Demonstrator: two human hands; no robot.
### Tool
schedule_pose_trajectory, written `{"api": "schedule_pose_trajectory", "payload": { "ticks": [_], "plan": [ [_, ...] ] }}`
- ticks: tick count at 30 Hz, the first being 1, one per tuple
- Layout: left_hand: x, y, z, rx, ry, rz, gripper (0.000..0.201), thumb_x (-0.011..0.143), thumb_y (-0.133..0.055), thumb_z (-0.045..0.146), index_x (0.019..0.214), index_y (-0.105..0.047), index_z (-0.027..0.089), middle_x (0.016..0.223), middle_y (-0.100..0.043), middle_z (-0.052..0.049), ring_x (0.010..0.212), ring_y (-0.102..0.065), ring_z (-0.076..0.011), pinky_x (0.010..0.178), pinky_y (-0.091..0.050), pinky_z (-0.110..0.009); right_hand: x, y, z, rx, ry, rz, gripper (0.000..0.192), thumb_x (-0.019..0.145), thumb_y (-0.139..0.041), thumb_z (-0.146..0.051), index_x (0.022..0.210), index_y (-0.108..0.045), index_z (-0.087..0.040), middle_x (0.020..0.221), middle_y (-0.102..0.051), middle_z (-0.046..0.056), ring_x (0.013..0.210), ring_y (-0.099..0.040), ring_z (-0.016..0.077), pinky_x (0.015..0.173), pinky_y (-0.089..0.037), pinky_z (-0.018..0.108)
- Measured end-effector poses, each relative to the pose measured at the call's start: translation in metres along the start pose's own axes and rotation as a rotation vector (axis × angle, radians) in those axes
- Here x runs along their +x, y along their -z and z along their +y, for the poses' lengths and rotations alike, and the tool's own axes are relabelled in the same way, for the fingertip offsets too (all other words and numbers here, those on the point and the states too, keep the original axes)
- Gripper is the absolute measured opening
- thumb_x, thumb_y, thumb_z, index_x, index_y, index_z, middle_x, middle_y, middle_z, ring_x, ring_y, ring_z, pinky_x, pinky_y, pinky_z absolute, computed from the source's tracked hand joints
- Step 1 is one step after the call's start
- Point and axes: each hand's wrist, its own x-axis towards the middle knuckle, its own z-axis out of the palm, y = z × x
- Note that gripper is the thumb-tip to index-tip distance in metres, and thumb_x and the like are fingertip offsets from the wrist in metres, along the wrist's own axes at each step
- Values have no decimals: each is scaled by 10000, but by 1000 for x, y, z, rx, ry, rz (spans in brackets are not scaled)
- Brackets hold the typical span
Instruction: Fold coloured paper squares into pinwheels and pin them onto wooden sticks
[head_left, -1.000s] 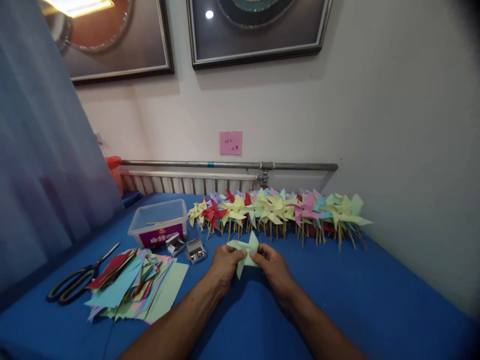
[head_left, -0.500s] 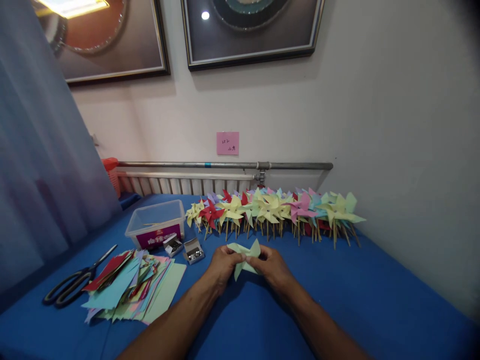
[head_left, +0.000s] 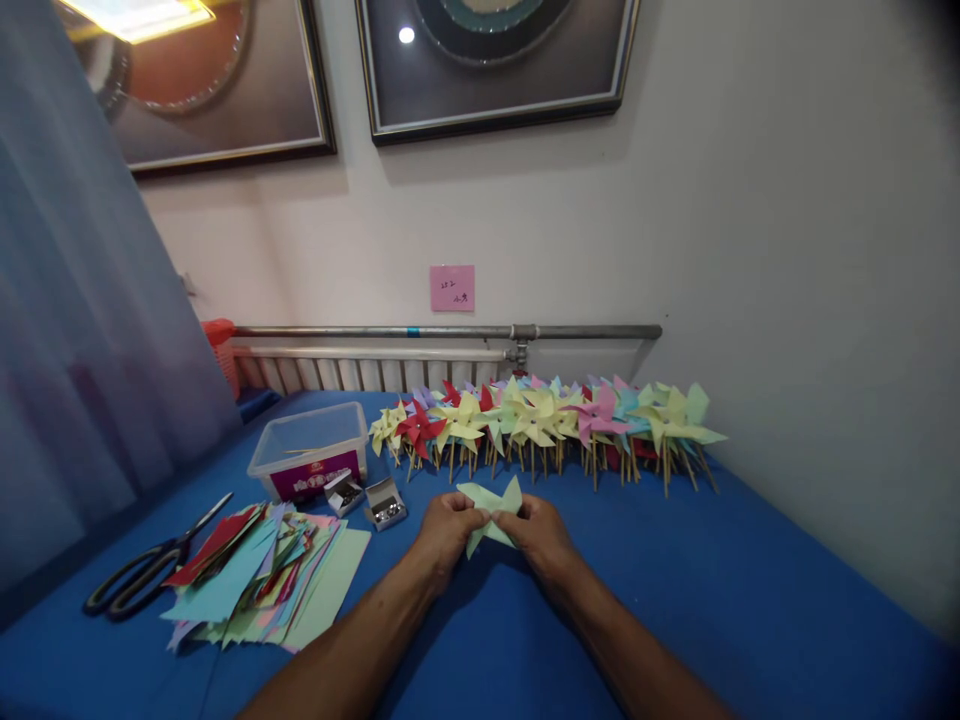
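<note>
both hands pinch one pale green paper pinwheel (head_left: 491,505) just above the blue table (head_left: 750,600), left hand (head_left: 444,530) and right hand (head_left: 541,537) closed on its middle, near the row of finished pinwheels (head_left: 547,420); paper stack (head_left: 262,585) lies left

A pale green paper pinwheel (head_left: 491,512) lies at frame centre on a blue tablecloth (head_left: 712,580), below a yellow, red, pink and green pinwheel row (head_left: 547,420), with black-handled scissors (head_left: 142,570) lower left.
</note>
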Motion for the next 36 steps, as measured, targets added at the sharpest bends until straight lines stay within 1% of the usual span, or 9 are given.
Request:
{"api": "schedule_pose_trajectory", "payload": {
  "ticks": [8, 13, 19, 22, 25, 26, 28, 31, 36],
  "plan": [
    [2, 0, 1, 94, -101, 58, 285, 509, -805, 335, 572, -590, 159, 475, -579, 7, 402, -456, -80, 429, -326, -215, 7, -5, 17, 71, 21, 37, 388, 584, -795, -421, 849, -765, -138, 749, -753, 63, 670, -647, 213, 617, -491, 298],
    [2, -1, 0, 131, -103, 81, 247, 529, -779, 307, 567, -579, 168, 465, -560, 17, 402, -440, -80, 429, -319, -215, 12, -2, 26, 68, 48, 30, 430, 567, -816, -474, 843, -751, -151, 723, -731, 52, 650, -620, 203, 603, -461, 297],
    [2, -1, 2, 206, -84, 22, 186, 590, -740, 275, 604, -590, 166, 515, -568, 14, 449, -456, -96, 472, -340, -231, 15, 5, 25, 9, 29, 41, 376, 583, -776, -455, 801, -736, -151, 695, -718, 43, 601, -590, 183, 564, -442, 287],
    [0, 12, 24, 442, -184, 28, 126, 695, -674, 278, 673, -642, 158, 592, -616, -6, 522, -499, -115, 526, -355, -236, 13, 8, 22, 25, 5, 64, 394, 582, -781, -453, 819, -734, -142, 699, -723, 44, 597, -603, 188, 562, -457, 294],
    [-5, 44, 59, 931, -364, 63, 125, 775, -608, 238, 740, -702, 164, 709, -687, -35, 668, -587, -152, 610, -375, -245, 5, 11, 15, 80, -11, 88, 419, 621, -786, -450, 894, -745, -135, 756, -746, 65, 634, -640, 207, 576, -493, 307],
    [-7, 56, 70, 1112, -387, 110, 135, 781, -591, 213, 749, -714, 170, 738, -702, -43, 708, -608, -166, 637, -381, -253, 2, 12, 12, 92, -12, 93, 415, 647, -781, -448, 919, -750, -136, 777, -752, 70, 633, -640, 204, 572, -498, 306],
    [-9, 80, 88, 1411, -273, 204, 165, 777, -570, 184, 717, -723, 175, 735, -716, -68, 734, -641, -198, 650, -388, -270, -3, 13, 8, 103, -15, 101, 389, 669, -780, -433, 925, -757, -141, 779, -753, 70, 616, -633, 195, 556, -498, 301],
    [-9, 101, 94, 1660, -98, 187, 198, 791, -570, 197, 756, -763, 171, 811, -753, -128, 814, -697, -256, 684, -431, -294, -4, 12, 7, 100, -16, 111, 361, 662, -791, -411, 906, -761, -146, 739, -742, 60, 601, -632, 196, 541, -490, 297],
    [-1, 97, 79, 1768, -50, 148, 233, 813, -584, 207, 903, -796, 176, 975, -778, -178, 968, -718, -314, 784, -481, -335, 0, 8, 14, 123, -32, 113, 354, 615, -806, -393, 863, -750, -146, 737, -750, 62, 624, -657, 217, 575, -505, 315]
  ]
}}
